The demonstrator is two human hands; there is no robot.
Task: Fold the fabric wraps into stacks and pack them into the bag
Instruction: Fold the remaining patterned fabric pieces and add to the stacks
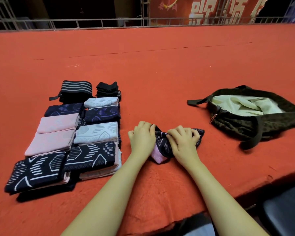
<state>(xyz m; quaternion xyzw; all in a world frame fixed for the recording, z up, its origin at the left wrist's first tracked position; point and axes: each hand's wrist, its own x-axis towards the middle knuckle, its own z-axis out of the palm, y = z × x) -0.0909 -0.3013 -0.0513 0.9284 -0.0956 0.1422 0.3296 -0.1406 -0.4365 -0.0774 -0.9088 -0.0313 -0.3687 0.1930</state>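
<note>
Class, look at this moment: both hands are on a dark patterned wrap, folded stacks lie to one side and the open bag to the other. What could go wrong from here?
1. The wrap looks bunched under the left hand and right hand, so the fold may come out uneven.
2. The folded stacks overlap and lean; lifting one could topple another.
3. The bag sags half shut, so stacks might catch on its rim.

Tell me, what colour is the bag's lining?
Pale cream-yellow lining inside the dark olive bag, seen from the head view.

My view: both hands cover most of dark patterned wrap (fold state unreadable); bag strap runs off right edge; banner lettering cropped at top.
</note>
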